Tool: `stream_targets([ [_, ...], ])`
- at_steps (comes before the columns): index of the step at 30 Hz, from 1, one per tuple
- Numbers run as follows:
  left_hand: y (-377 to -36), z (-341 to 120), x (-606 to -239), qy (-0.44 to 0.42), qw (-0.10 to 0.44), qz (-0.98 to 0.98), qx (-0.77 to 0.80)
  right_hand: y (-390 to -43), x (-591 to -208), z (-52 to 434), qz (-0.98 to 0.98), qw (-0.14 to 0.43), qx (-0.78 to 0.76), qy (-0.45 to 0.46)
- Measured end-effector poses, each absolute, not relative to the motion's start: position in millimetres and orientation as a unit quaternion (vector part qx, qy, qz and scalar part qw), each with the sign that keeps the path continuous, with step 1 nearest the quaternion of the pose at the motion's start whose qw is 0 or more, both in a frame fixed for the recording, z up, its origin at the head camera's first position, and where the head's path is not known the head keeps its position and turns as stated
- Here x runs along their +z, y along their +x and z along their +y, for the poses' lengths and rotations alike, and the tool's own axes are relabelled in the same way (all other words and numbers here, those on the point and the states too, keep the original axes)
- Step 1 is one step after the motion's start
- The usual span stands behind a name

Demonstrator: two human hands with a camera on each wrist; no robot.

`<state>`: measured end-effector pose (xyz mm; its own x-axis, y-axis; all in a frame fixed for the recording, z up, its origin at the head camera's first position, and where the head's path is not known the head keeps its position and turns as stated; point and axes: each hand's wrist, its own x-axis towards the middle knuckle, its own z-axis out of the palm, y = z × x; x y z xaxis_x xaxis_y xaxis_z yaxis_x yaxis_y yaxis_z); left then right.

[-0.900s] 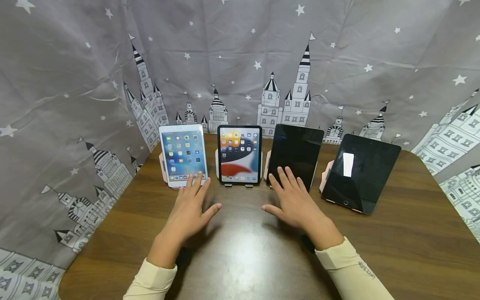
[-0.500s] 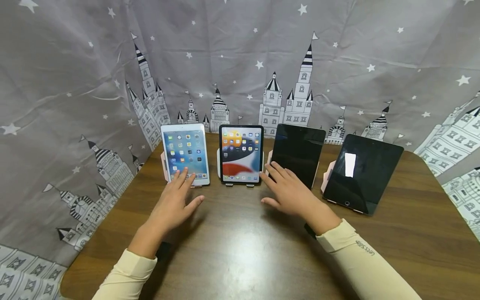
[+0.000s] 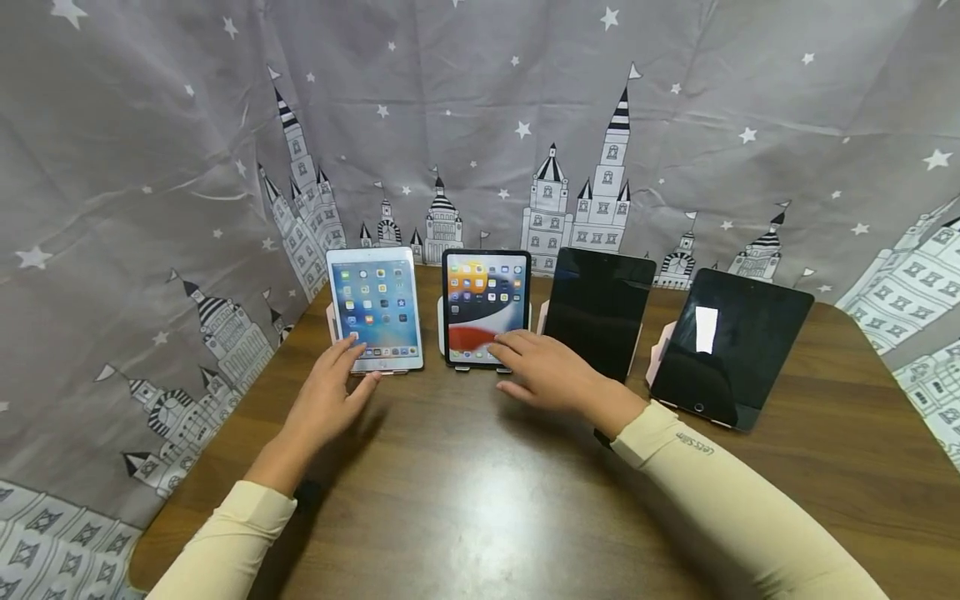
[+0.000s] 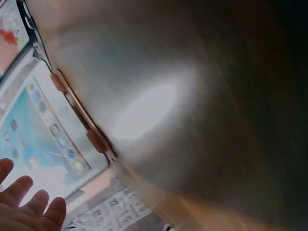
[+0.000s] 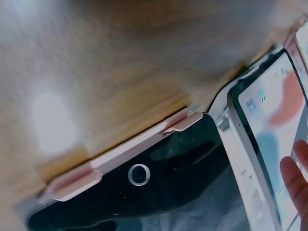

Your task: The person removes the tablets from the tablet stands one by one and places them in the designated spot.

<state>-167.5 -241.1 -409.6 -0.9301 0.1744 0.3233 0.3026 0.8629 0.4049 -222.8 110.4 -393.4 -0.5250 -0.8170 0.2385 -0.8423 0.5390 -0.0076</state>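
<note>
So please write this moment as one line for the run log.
left hand: open at white tablet | right hand: open at black tablet | both screens lit

We see a table [image 3: 480, 500] of brown wood grain, smooth enough to throw back a soft glare. Our four tablets [image 3: 600, 308] have glossy glass fronts. Behind them hangs creased, matt grey cloth [image 3: 150, 167]. Our sleeves [image 3: 720, 492] look like soft matt fabric.
</note>
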Motion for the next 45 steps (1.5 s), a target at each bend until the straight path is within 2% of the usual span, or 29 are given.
stream_targets([
  [5,-175.9,-253.3,-410.3,-0.106,0.165,-0.944,-0.265,-229.3,-395.1,95.4,-0.855,0.109,0.032,0.505],
  [14,-192.0,-269.9,-399.1,-0.099,0.204,-0.93,-0.29,-246.2,-394.4,66.5,-0.857,0.115,0.044,0.5],
  [17,-200.2,-273.2,-392.0,-0.071,0.208,-0.923,-0.316,-251.9,-391.4,58.0,-0.856,0.125,0.062,0.497],
  [25,-219.6,-276.9,-368.3,0.056,0.17,-0.88,-0.439,-263.6,-378.5,35.7,-0.866,0.134,0.101,0.47],
  [32,-232.7,-278.8,-356.1,0.072,0.174,-0.872,-0.451,-271.7,-367.6,17.3,-0.88,0.13,0.138,0.436],
  [45,-250.7,-283.4,-337.2,0.069,0.154,-0.889,-0.426,-288.1,-350.9,-6.4,-0.898,0.083,0.256,0.347],
])
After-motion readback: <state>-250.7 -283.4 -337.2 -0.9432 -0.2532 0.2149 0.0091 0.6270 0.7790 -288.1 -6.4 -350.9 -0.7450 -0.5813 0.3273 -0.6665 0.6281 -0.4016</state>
